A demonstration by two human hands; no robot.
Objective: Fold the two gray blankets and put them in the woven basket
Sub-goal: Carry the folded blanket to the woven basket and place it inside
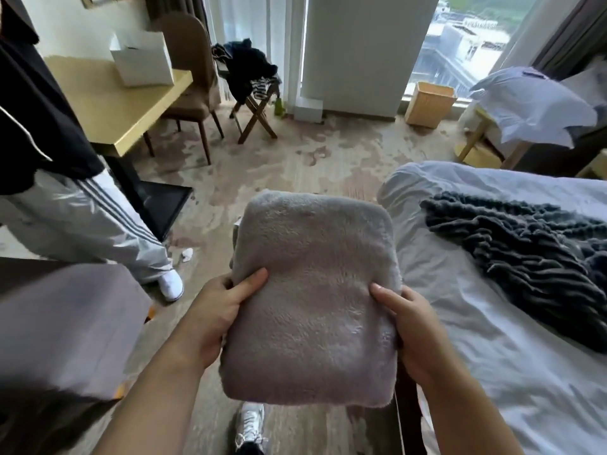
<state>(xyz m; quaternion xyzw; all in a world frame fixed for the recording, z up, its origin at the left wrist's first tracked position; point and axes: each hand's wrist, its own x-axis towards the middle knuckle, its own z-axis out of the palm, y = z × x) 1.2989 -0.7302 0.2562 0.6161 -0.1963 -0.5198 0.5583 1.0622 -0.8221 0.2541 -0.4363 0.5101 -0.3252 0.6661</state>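
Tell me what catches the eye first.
A folded light gray blanket fills the centre, gripped at its sides by the left hand and right hand. At right, a dark gray knitted blanket lies rumpled on the bed; the woven basket stands far off by the window.

Both bare arms reach out in front of the person, each bent a little inward; the left hand (213, 313) grips the left side of the folded gray blanket (312, 284); its thumb lies flat on top and points up and to the right, and its other fingers are tucked under, out of sight; the right hand (415, 330) grips the right side the same way, thumb on top, fingers hidden below; the two hands are at about the same height, well apart, with the soft bundle between them; both wrists look straight.
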